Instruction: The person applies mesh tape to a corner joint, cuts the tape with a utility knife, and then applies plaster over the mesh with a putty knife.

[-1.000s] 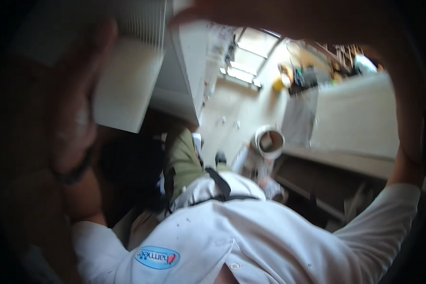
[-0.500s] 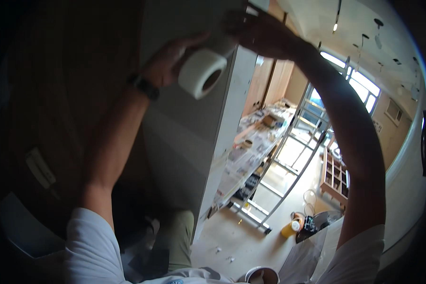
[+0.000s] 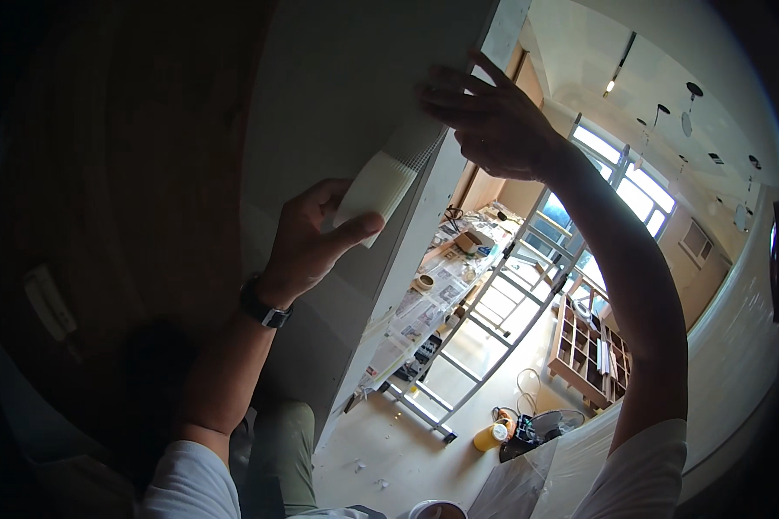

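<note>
My left hand (image 3: 307, 246) grips a roll of white mesh tape (image 3: 374, 192), the thumb across its lower side and the fingers behind. From the roll a short strip of the mesh (image 3: 424, 145) runs up to the edge of a grey wall panel (image 3: 337, 86). Over that edge, above the strip, my right hand (image 3: 502, 125) is raised with its fingers spread. The fingertips reach onto the grey face; whether they press the strip there is too dark to tell. A dark watch (image 3: 264, 307) is on my left wrist.
Beyond the panel stands an aluminium ladder (image 3: 489, 333). A long bench covered with printed sheets (image 3: 415, 316) runs along the wall. On the floor are a yellow container (image 3: 491, 437) and a wooden compartment rack (image 3: 580, 350). A bucket (image 3: 437, 510) shows at the lower edge.
The roll has turned from showing its hollow core to showing its side, and sits lower. My right hand has come down and right, its fingers now spread. The view has shifted.
</note>
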`<state>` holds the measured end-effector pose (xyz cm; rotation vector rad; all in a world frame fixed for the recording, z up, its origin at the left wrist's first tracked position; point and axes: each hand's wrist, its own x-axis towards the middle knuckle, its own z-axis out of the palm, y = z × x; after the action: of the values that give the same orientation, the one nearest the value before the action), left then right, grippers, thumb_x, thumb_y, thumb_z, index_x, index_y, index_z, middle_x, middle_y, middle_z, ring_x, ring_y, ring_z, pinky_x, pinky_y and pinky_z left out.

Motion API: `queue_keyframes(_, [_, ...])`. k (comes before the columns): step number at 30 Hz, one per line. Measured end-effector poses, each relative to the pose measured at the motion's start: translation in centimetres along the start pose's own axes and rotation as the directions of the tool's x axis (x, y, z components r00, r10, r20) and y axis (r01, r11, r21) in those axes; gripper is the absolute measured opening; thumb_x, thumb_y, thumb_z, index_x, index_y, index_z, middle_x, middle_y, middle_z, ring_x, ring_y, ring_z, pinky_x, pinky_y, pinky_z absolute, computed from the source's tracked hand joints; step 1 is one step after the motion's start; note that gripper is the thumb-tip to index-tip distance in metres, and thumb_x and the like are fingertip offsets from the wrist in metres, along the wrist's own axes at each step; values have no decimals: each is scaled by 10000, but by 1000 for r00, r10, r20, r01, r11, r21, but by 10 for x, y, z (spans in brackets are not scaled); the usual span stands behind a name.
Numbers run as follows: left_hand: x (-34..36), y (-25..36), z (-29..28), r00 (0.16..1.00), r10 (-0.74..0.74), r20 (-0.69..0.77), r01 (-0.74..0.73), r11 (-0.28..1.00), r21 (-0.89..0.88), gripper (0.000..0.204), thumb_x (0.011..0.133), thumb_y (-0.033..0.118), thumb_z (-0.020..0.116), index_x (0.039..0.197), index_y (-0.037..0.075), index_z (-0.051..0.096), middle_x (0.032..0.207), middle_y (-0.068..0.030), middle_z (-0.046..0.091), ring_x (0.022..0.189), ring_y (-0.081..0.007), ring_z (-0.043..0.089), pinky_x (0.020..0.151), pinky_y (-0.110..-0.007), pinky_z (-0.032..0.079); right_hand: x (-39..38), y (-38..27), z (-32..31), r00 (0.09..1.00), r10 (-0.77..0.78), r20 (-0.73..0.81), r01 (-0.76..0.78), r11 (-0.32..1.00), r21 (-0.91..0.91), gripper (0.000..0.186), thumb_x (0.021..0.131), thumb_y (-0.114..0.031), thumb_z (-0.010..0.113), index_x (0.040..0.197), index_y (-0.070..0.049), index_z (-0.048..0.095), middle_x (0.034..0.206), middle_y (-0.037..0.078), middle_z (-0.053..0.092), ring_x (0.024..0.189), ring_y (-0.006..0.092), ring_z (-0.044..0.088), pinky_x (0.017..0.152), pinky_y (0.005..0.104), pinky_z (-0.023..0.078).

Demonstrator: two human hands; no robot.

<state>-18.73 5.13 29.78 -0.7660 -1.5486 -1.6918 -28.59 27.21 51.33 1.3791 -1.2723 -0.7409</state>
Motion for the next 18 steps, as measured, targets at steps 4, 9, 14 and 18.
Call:
queue_keyframes(4, [-42, -22, -3, 982, -176, -66, 182, 978, 104, 467, 904, 342, 826, 1169, -15, 684, 1033, -85, 743, 952, -121, 689, 834, -295, 554, -9, 3, 16, 999, -39, -16, 38, 999, -33, 489, 864, -200, 679, 1347, -136, 649, 1473, 25, 581, 1458, 223, 434, 1288, 516, 213])
queue_keyframes(9, [-154, -68, -1, 899, -415, -142, 433, 889, 146, 446, 919, 379, 805, 1119, -6, 703, 1003, -78, 748, 919, -117, 689, 805, -298, 550, 5, -3, -20, 993, 68, 92, -80, 989, 125, 363, 929, -157, 549, 1242, -104, 724, 1368, 42, 670, 1438, 246, 472, 1292, 538, 179])
queue_keyframes(14, [-240, -96, -21, 857, -447, -257, 515, 775, 367, 496, 945, 479, 743, 1047, -5, 715, 893, -99, 757, 839, -183, 722, 738, -346, 555, 3, -4, 11, 997, 42, -69, -38, 998, 53, 354, 908, -116, 557, 1208, -85, 743, 1326, 50, 705, 1410, 253, 514, 1299, 508, 184])
queue_keyframes(18, [-287, -143, -13, 758, -625, -188, 606, 568, 557, 706, 917, 703, 635, 922, -1, 697, 742, -147, 698, 716, -186, 693, 671, -368, 534, -2, -7, 8, 997, 51, -64, -52, 999, -11, 381, 863, -12, 577, 1188, -100, 755, 1329, 34, 703, 1424, 220, 497, 1313, 481, 177])
